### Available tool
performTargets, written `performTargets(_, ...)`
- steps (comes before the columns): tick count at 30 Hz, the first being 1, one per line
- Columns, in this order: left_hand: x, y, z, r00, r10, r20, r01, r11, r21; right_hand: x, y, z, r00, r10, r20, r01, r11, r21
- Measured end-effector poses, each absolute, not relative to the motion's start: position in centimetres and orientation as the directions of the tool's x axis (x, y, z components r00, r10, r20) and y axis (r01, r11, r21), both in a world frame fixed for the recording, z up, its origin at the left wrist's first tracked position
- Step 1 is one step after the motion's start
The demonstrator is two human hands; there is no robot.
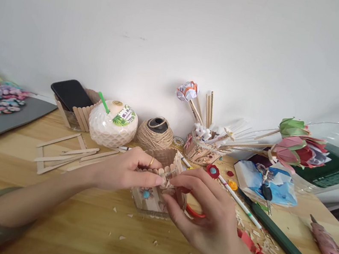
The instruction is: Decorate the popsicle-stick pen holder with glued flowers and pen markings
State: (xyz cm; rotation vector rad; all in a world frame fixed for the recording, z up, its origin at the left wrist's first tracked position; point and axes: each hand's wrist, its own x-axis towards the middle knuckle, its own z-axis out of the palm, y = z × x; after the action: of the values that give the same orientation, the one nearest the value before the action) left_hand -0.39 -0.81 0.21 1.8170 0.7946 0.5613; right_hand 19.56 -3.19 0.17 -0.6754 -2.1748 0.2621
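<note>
In front of me stands a small popsicle-stick box (146,203), with a turquoise-centred flower decoration (145,193) on its near side. My left hand (136,171) grips the box by its near upper rim, thumb on the outside and fingers reaching over the edge. At the box's right corner, my right hand (204,206) has thumb and fingers curled close around a small pale piece at the rim. What exactly the right fingertips pinch is too small to make out. Behind the right hand shows part of a red ring-shaped handle (194,212).
Loose craft sticks (53,159) lie left. Behind stand a phone (71,94) in a stick holder, a white coconut drink (113,124), a twine ball (155,134) and a decorated pot (204,150) of sticks. A dark green tool (287,238) and pink glue gun (330,253) lie right.
</note>
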Motion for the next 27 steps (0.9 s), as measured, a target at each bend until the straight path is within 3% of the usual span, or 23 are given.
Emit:
performTargets(10,-0.5,-0.74,0.09,0.678,0.734,0.046,0.239,-0.28,0.93,19.42,-3.43,-0.07,-0.486,0.542,0.686,0.453,0.827,-0.333)
performTargets(16,-0.4,-0.74,0.01,0.672,0.739,0.034,0.236,-0.257,0.937,19.11,-3.51,0.12,-0.481,0.59,0.648,0.441,0.802,-0.403)
performTargets(27,-0.49,-0.74,0.19,0.672,0.74,0.022,0.226,-0.233,0.946,19.53,-3.36,0.12,-0.486,0.575,0.658,0.394,0.816,-0.423)
